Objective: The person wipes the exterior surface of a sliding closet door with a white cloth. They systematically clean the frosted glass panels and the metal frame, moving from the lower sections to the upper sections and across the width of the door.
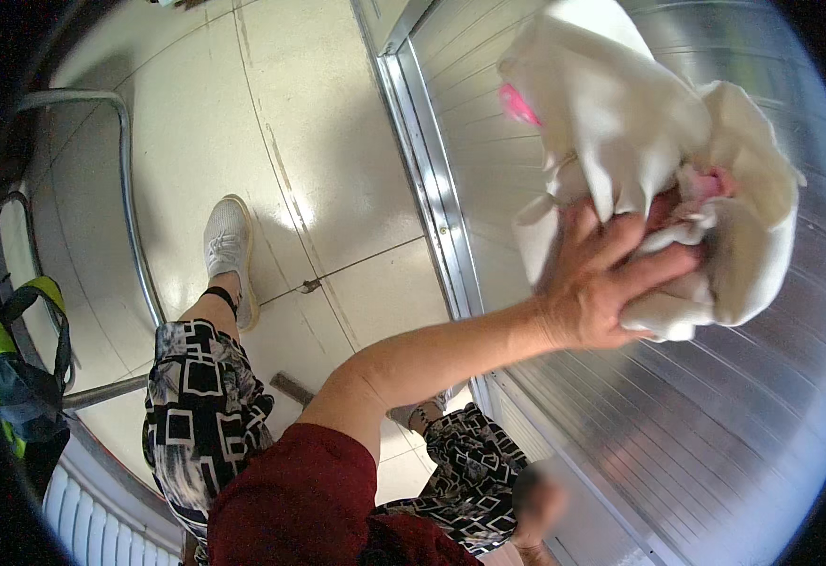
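My left arm (432, 363), in a dark red sleeve, reaches across to the right. At its end, my left hand (587, 283) clutches a bunched white cloth (611, 113) with pink patches, its fingers curled into the folds. Behind the cloth is a ribbed silver metal panel (677, 424); whether the two touch is hard to tell. What looks like my right hand (542, 509) is low down beside my patterned trouser leg (474, 462). It is blurred, so its fingers cannot be made out.
A metal frame strip (436, 179) edges the panel, next to the pale tiled floor (318, 123). On the left stands a tubular metal chair frame (130, 189) with a dark and yellow-green bag (31, 387). My grey-white shoe (229, 245) rests on the tiles.
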Demonstrator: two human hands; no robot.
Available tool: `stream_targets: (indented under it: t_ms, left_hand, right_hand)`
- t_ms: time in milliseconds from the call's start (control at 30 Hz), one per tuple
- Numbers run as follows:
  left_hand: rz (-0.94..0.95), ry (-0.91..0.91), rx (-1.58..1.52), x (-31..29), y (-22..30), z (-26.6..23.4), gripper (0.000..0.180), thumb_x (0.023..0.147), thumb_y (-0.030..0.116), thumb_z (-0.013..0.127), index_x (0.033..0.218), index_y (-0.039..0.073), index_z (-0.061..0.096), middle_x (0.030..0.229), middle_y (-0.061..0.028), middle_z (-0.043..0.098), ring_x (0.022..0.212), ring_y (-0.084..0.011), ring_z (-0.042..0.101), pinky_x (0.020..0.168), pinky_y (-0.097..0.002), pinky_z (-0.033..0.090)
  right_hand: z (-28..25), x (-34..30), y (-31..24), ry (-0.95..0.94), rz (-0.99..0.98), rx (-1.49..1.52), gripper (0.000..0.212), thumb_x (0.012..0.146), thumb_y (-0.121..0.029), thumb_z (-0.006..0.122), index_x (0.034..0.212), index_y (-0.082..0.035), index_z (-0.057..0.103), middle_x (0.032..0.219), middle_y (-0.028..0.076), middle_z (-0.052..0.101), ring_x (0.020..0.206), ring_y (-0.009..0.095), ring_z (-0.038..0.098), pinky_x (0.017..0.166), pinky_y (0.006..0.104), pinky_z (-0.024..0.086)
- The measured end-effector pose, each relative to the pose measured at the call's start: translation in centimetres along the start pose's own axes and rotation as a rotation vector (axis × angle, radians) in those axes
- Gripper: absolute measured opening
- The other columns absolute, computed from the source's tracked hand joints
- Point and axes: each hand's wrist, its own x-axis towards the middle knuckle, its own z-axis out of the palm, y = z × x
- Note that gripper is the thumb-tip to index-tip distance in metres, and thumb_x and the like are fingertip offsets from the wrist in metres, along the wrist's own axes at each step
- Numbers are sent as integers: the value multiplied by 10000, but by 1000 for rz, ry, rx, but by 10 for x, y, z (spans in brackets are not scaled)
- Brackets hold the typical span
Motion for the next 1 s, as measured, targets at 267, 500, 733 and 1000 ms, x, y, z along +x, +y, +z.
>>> stream_targets:
  t_ms: [267,500,733,1000]
  left_hand:
    - [-1201,287,-141,-175,-183,1,527,823,310,517,1233,-3,413,1244,-236,424,1154,-382,416,977,-431,317]
    - [-1414,249,-335,-196,-54,34,577,847,242,488,1339,17,288,1296,-203,389,1176,-329,420,999,-404,324]
    - [-328,-126,-38,-96,51,26,890,619,375,751,1371,232,299,1404,-186,214,1283,-421,204,1024,-643,133]
    - [-925,336,62,-220,-108,52,682,810,289,541,1351,-13,257,1335,-251,328,1235,-380,328,1048,-415,227]
  right_hand:
    - [-10,7,6,-4,-225,-199,303,921,-263,434,1083,-26,533,845,42,535,721,112,514,618,224,456]
    - [-2,-2,7,50,-183,-61,268,908,-236,445,1033,-23,546,862,51,557,748,158,539,668,247,467]
    - [-2,-2,-15,43,4,271,360,819,-332,507,923,5,580,998,208,477,928,309,447,818,435,359]
    - [7,-14,1,82,-29,300,336,805,-298,488,932,0,577,1008,223,486,942,331,460,837,442,367]
